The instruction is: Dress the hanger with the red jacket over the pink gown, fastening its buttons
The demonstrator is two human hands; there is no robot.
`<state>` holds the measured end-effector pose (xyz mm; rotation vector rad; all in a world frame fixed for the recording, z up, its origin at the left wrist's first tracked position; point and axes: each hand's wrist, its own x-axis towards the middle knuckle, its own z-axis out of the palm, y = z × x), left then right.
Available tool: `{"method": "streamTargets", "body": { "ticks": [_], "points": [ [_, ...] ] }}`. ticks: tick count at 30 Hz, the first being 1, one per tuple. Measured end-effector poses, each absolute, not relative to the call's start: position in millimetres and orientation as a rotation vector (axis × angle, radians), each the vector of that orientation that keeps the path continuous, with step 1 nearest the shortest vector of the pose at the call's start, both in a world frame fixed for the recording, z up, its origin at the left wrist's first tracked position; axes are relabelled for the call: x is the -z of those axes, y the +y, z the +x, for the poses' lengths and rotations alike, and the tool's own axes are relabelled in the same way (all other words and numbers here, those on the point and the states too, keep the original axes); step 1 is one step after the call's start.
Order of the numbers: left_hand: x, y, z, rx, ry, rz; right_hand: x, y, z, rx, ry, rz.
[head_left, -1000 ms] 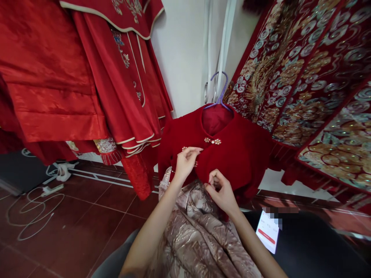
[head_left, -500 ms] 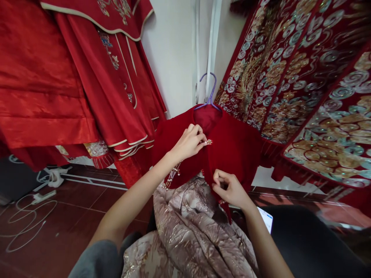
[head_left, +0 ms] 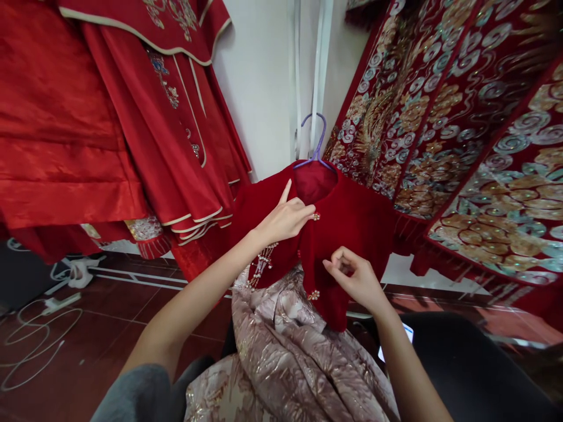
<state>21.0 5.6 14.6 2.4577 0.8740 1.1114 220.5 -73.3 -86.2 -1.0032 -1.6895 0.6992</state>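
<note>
A red velvet jacket [head_left: 365,211] hangs from a purple hanger [head_left: 317,143] in front of me. My left hand [head_left: 288,217] pinches the jacket's front edge beside a beaded flower button [head_left: 315,217], its index finger pointing up. My right hand [head_left: 352,272] is closed in a pinch before the lower part of the other front panel. Whatever its fingertips hold, if anything, is too small to make out. A second beaded button [head_left: 314,295] shows lower on the edge, and a beaded tassel [head_left: 264,264] hangs at the left panel.
Shiny pinkish brocade fabric [head_left: 299,346] covers my lap. Red garments [head_left: 118,117] hang on the left, and a heavily embroidered red garment [head_left: 440,129] on the right. A phone [head_left: 407,333] lies by a black seat [head_left: 466,357]. White cables [head_left: 41,334] trail over the tiled floor.
My right hand has moved slightly right, away from the front edge. The lower panel has swung flat, revealing its button. My left index finger has lifted while the pinch stays.
</note>
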Motion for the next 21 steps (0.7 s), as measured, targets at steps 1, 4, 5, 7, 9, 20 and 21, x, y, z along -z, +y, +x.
{"method": "streamTargets", "body": {
  "ticks": [1, 4, 5, 7, 9, 20, 21],
  "points": [
    [-13.3, 6.3, 21.0, -1.163, 0.872, 2.417, 82.9, -68.9, 217.9, -0.641, -1.642, -1.007],
    [-7.8, 6.6, 22.9, -1.319, 0.935, 2.409, 64.3, -48.2, 204.3, -0.377, -1.386, -1.003],
    [-5.7, 6.0, 23.8, -1.361, 1.002, 2.433, 56.0, -39.4, 197.9, -0.252, -1.285, -1.001],
    [-1.9, 4.3, 25.3, -1.408, 1.215, 2.522, 38.8, -20.9, 183.9, 0.027, -1.17, -1.017],
    [1.0, 3.0, 24.9, -1.405, 1.488, 2.647, 24.6, -3.4, 170.6, 0.237, -1.185, -1.057],
    [16.3, 30.5, 2.1, -1.774, 1.82, 2.45, 35.0, 21.9, 197.3, 0.373, -1.391, -1.289],
    [16.2, 31.1, -0.1, -1.807, 1.812, 2.431, 36.3, 21.9, 208.7, 0.367, -1.402, -1.276]
  ]
}}
